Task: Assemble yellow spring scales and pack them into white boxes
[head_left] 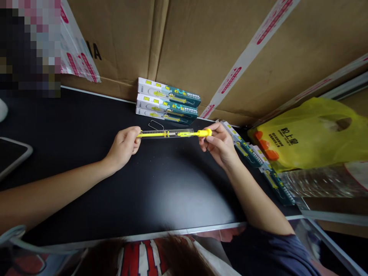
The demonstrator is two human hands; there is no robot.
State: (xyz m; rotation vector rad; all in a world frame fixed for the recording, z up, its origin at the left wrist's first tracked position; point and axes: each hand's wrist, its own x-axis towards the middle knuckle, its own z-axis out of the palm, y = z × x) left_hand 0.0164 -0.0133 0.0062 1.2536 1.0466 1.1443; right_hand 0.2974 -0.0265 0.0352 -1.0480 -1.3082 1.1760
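Level above the black table (172, 184), I hold a spring scale (172, 133) with a clear tube and yellow parts inside. My left hand (124, 147) is closed round the tube's left end. On the right, my right hand (220, 143) pinches the yellow cap (204, 132) between thumb and fingers. The cap stands apart from the tube's right end, and a yellow rod joins it to the parts inside. Just beyond the tube lies a bent metal wire loop (156, 125) on the table.
Several printed spring scale boxes (168, 101) are stacked against a large cardboard carton (115, 46). More boxes (270, 172) lie at the right edge, beside a yellow plastic bag (310, 134) holding orange things. A white-edged device (14, 155) rests at the left.
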